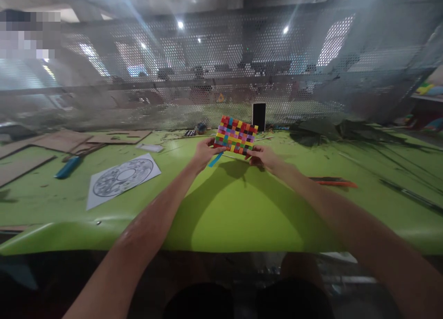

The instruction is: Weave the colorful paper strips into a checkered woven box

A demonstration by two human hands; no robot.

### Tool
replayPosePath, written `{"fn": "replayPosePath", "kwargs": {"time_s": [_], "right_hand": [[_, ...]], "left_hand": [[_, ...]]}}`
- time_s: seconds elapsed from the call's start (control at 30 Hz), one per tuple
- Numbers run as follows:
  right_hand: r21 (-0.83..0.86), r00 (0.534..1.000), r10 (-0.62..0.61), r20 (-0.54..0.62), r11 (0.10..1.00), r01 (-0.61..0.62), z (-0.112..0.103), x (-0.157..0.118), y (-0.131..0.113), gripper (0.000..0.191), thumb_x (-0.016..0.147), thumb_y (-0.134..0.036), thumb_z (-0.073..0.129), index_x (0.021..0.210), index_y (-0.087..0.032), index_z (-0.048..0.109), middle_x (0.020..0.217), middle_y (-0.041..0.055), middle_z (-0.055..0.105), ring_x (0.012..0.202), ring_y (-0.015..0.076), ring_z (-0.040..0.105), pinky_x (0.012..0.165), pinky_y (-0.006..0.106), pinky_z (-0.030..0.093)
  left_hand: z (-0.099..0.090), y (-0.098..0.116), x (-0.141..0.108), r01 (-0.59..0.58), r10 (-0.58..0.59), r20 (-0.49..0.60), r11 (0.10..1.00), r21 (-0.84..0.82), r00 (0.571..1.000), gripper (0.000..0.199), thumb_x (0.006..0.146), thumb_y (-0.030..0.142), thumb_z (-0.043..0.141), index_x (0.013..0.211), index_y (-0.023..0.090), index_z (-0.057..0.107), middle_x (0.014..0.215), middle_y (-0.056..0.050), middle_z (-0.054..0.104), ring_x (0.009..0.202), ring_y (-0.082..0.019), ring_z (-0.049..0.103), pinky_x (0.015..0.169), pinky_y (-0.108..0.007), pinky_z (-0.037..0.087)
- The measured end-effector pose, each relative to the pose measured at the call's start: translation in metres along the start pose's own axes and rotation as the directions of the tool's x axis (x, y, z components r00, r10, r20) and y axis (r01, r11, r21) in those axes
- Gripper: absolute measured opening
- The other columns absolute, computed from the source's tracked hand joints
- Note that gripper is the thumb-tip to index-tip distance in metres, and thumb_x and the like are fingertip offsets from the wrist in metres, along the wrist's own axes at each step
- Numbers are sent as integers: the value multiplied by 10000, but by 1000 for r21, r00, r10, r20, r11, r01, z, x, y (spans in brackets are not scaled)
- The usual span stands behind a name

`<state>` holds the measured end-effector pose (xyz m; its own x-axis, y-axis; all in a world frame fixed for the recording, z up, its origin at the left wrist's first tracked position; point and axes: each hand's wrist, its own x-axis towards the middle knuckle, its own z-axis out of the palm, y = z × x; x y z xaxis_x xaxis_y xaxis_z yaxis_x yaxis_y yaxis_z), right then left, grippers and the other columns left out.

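Observation:
A small mat woven from strips of many colours [236,134] is held up above the green tabletop [242,208]. My left hand [206,153] grips its lower left corner, thumb in front. At the lower right corner my right hand [262,156] pinches the edge, with its other fingers curled below and partly hidden. A loose blue strip [216,159] hangs from the mat beside my left hand. The mat is tilted, its left end a little higher than its right, and its shadow falls on the table.
Left lie a sheet with a printed ring pattern [122,177], a blue-handled tool [68,167] and cardboard pieces [65,140]. Behind the mat stands a dark upright panel [259,116] before a perforated screen [221,65]. Right are an orange tool [335,183] and dark green leaves [332,130].

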<state>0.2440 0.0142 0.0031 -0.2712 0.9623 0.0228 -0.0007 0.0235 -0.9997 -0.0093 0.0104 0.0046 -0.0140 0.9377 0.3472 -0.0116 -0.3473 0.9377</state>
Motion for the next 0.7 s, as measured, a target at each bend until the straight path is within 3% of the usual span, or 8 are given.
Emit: {"fn": "replayPosePath", "kwargs": {"time_s": [0.17,0.3,0.4,0.7], "right_hand": [[60,1000,-28,-9,998,29,-7,10,9,54,850,-180,758,831,-164,710,756,42,751,503,91,610,501,212,499],[106,999,-29,-15,994,30,-11,15,15,47,889,-177,691,933,-177,708,809,38,758,497,101,625,484,227,478],[131,1000,-19,-18,991,21,-11,15,14,99,921,-173,644,995,-188,708,885,45,769,515,105,643,482,227,481],[137,999,17,-42,990,-11,-7,9,6,51,914,-201,671,956,-200,700,872,45,755,538,115,648,494,232,493]], "left_hand": [[0,-4,1,-32,32,30,999,-8,999,844,528,284,918,1279,227,538,1026,-53,645,764,-188,697,694,-383,615],[1,-9,1,-115,100,119,986,124,988,574,616,302,855,1107,191,580,1111,-75,618,701,-142,690,660,-334,612],[2,-11,0,-179,154,130,961,209,979,409,671,307,824,975,163,590,1050,-70,635,687,-138,691,658,-314,608],[-4,-16,7,-118,91,143,975,190,986,392,640,225,835,864,187,515,838,13,594,625,-138,690,589,-267,556]]}}
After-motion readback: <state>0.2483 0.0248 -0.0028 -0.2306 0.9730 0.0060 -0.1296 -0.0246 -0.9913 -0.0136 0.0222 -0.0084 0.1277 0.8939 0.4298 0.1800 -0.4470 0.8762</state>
